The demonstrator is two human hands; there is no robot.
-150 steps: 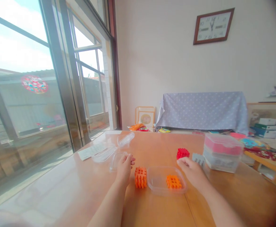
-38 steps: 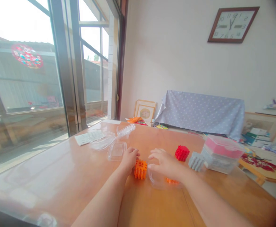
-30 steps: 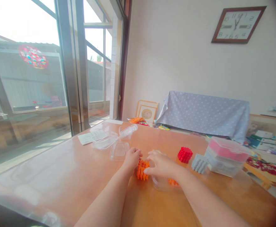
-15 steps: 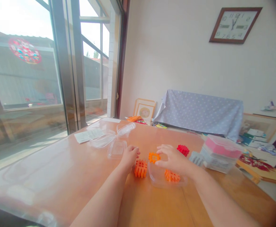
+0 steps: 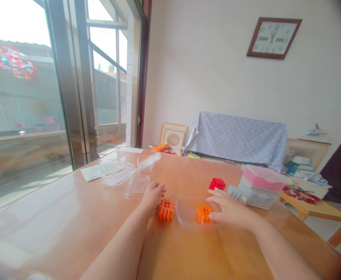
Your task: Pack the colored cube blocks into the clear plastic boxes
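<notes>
My left hand (image 5: 152,195) rests on the wooden table (image 5: 71,225) with its fingers curled against the left side of a small stack of orange lattice blocks (image 5: 166,209). To the right lies a shallow clear plastic container (image 5: 185,214) with orange lattice pieces (image 5: 203,214) inside. My right hand (image 5: 231,210) lies over the container's right rim. Its fingers are stretched out and apart, with the tips at the orange pieces.
A red lattice block (image 5: 217,183) and a grey-blue one (image 5: 234,192) sit behind my right hand. Stacked lidded boxes (image 5: 260,186), the top one pink, stand at the right. Empty clear containers and lids (image 5: 129,179) and a paper sheet (image 5: 93,172) lie at the left, near the window.
My right hand pulled an orange piece off the stack, carried it right and set it in the clear container. The left hand stayed by the stack.
</notes>
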